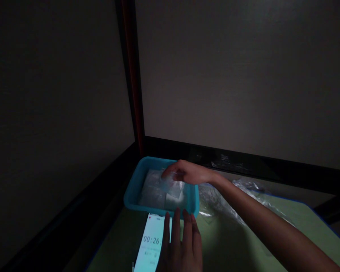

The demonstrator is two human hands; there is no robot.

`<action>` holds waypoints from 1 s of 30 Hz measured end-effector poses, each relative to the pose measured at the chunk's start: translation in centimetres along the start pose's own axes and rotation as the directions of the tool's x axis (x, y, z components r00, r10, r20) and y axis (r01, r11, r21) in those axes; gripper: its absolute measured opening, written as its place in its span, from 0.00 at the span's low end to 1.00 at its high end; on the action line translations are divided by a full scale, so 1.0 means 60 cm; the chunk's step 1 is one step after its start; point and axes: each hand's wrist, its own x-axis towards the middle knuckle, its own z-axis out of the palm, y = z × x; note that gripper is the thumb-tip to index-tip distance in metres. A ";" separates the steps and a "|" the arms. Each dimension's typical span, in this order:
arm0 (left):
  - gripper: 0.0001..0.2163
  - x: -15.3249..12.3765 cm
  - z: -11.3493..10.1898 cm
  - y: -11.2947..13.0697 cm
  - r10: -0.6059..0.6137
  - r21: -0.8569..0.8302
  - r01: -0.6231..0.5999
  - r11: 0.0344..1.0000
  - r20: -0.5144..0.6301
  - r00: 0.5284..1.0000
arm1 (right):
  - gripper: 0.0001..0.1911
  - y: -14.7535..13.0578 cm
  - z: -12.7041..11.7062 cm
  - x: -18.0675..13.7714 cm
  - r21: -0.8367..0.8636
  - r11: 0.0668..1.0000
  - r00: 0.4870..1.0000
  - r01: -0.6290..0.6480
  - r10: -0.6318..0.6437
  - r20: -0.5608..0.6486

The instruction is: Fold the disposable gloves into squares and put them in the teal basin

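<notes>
My right hand (pixel 187 172) reaches in from the right over a blue plastic basin (pixel 132 202). Its fingers are bent down and pinch a clear plastic bag (pixel 173 189), slightly blurred, inside the basin. Under and beside it lie more clear plastic bags (pixel 153 192), stacked flat. Nearer to me, my left hand (pixel 181 245) has its fingers stretched out just in front of the basin's near rim. It overlaps the right edge of a lit phone (pixel 149 245), whose screen reads 00:26; whether the hand touches the phone I cannot tell.
Crumpled clear plastic (pixel 218 200) lies right of the basin on a green table top (pixel 223 245) with a blue edge. Behind, dark frame bars (pixel 170 145) border pale panels (pixel 243 75) that meet at a corner post (pixel 133 83). The light is dim.
</notes>
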 end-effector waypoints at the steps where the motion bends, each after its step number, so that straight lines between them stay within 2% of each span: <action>1: 0.12 0.000 0.000 0.000 0.004 0.001 -0.004 1.000 0.002 1.000 | 0.25 0.000 0.000 0.006 -0.011 1.000 1.000 -0.005 0.005 0.023; 8: 0.12 0.002 -0.003 0.001 -0.004 -0.022 0.004 1.000 0.007 1.000 | 0.26 0.003 0.005 0.015 -0.057 0.997 0.982 -0.042 0.052 0.180; 13: 0.13 0.002 -0.003 0.003 -0.005 -0.029 0.006 1.000 0.019 1.000 | 0.28 0.009 0.009 0.011 -0.082 0.997 0.976 -0.013 0.030 0.216; 17: 0.13 0.002 -0.003 0.003 -0.004 -0.030 0.004 1.000 0.021 1.000 | 0.32 0.006 0.007 0.006 -0.148 0.989 0.959 -0.020 0.060 0.276; 24: 0.12 0.006 -0.007 0.002 -0.003 -0.031 0.004 1.000 0.030 1.000 | 0.36 0.007 0.015 0.001 -0.240 0.968 0.943 -0.070 0.143 0.302; 30: 0.13 0.005 -0.007 0.003 -0.005 -0.044 0.008 0.999 0.056 0.998 | 0.35 0.010 0.019 0.005 -0.271 0.955 0.942 -0.117 0.193 0.274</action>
